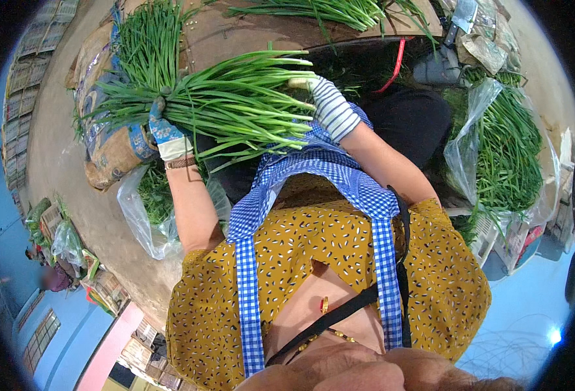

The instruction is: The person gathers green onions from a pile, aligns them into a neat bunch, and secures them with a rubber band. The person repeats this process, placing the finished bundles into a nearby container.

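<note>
My left hand [165, 130], in a blue patterned glove with a white cuff, is closed round the leafy middle of a large bunch of garlic chives [242, 104]. The bunch lies across my lap, its pale stalk ends pointing right. At those ends is my right hand [334, 109], in a white glove with dark stripes. Its fingers are bent in against the stalks, and some are hidden; one fingertip shows beside the upper stalks. Another bundle of garlic chives [149, 42] lies just beyond my left hand, and its leaves meet those of the held bunch.
More garlic chives [339, 12] lie on the brown board [235, 36] ahead. A clear plastic bag [473, 140] holds greens at right; another bag [137, 218] sits by my left forearm. A stuffed sack [105, 156] is at left. A red strap [394, 65] hangs beyond my right hand.
</note>
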The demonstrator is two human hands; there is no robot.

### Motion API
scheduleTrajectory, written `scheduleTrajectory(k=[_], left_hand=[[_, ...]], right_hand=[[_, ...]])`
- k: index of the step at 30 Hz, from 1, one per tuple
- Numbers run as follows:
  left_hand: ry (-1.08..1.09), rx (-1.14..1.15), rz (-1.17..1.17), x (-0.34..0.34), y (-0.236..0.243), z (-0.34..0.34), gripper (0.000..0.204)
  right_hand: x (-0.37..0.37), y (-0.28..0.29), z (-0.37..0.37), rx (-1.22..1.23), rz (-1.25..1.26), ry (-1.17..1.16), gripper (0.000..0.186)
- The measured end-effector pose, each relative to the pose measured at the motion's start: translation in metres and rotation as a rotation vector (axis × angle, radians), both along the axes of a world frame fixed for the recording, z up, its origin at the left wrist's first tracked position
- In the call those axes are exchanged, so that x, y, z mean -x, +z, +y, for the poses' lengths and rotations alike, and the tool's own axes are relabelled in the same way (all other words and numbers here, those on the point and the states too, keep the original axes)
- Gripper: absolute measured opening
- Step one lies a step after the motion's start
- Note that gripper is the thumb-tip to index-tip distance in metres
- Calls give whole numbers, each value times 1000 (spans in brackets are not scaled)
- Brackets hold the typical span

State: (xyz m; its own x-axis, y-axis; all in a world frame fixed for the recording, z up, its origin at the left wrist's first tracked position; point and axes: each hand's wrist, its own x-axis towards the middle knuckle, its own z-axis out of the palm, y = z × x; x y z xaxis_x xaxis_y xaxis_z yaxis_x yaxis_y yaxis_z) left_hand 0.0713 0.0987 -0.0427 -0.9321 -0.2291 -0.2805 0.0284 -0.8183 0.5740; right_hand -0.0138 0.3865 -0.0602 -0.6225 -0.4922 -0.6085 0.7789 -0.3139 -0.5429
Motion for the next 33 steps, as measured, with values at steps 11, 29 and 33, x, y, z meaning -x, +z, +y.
scheduleTrajectory(k=[11,29,33], left_hand=[[110,52,-3,-2,2,16,27],[119,59,99,-23,-23,-21,52],[146,87,83,-24,-12,-16,33]], right_hand=[[3,-11,16,-568,866,26,18],[1,-23,-9,161,202,345,33],[2,-31,-4,218,205,262,30]])
